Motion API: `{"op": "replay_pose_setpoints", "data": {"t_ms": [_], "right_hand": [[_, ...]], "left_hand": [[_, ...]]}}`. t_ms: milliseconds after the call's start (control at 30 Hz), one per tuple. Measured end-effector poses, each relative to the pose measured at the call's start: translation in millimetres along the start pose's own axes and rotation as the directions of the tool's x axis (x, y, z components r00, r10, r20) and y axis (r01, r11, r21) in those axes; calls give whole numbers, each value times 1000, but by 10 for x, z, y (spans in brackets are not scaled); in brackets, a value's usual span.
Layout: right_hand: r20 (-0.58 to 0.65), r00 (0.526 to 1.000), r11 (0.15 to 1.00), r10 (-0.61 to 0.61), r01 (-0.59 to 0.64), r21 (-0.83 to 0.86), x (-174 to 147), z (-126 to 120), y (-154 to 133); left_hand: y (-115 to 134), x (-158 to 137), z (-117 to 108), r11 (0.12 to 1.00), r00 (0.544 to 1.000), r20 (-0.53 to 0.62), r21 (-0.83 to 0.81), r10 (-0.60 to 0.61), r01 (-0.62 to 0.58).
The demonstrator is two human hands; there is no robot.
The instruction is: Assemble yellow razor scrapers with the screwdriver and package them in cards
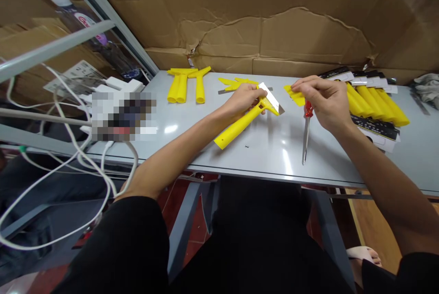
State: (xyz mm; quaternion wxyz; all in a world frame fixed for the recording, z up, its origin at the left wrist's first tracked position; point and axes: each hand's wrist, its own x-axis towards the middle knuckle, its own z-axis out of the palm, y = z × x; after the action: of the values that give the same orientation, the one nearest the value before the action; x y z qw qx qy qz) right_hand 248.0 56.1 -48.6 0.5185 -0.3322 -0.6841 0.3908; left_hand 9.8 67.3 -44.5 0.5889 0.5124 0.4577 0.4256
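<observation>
My left hand (246,101) grips a yellow-handled scraper (238,127) by its head, where a shiny metal blade (270,98) sits at an angle. In my right hand (324,99) is a screwdriver (306,138) with a red handle, its shaft pointing down towards me. A yellow flat piece (294,96) shows at my right fingertips; whether I pinch it or it lies behind them I cannot tell. One small screw (246,147) lies on the grey table (270,159) below the scraper. Behind my left hand are several yellow flat pieces (233,83) and a metal blade (224,91).
Several yellow handles (181,86) stand at the back left. On the right lie packaged yellow scrapers (377,99) with black cards, and a grey glove (428,88). White cables (109,179) and a power strip (120,86) crowd the left edge. Cardboard (274,38) walls the back.
</observation>
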Motion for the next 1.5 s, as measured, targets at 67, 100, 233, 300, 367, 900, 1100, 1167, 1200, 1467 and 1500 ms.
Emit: {"op": "replay_pose_setpoints", "data": {"t_ms": [67,100,233,300,367,900,1100,1167,1200,1467,1500], "right_hand": [[15,1000,1000,-21,21,-21,-19,42,-26],[25,1000,1000,-13,14,-25,-25,61,-36],[30,993,994,110,-111,17,-46,126,-34],[37,984,983,174,-175,45,-59,159,-15],[44,974,972,223,-226,59,-76,191,-4],[-97,976,974,194,-204,-103,-96,335,48],[-49,959,942,278,-282,-180,-17,258,127],[-4,916,864,400,-379,-331,-10,197,99],[36,886,797,463,-398,-453,-19,174,69],[153,762,429,629,-177,-886,-242,326,-202],[167,756,450,633,-183,-874,-250,341,-216]], "left_hand": [[10,-24,19,1000,999,43,22,-17,17],[16,-40,32,999,998,55,32,-25,24],[19,-87,76,998,995,91,48,-38,34],[4,-93,86,1000,995,97,7,-27,26],[-13,-89,88,998,996,90,-57,-16,21],[-72,-174,152,1000,969,245,-6,31,-30],[-42,-91,134,997,990,126,43,64,-69],[-21,-21,55,997,995,68,17,68,-70],[-6,18,4,998,997,35,-4,68,-68],[165,127,-254,994,997,3,-74,77,-76],[184,110,-252,993,996,18,-83,91,-89]]}}
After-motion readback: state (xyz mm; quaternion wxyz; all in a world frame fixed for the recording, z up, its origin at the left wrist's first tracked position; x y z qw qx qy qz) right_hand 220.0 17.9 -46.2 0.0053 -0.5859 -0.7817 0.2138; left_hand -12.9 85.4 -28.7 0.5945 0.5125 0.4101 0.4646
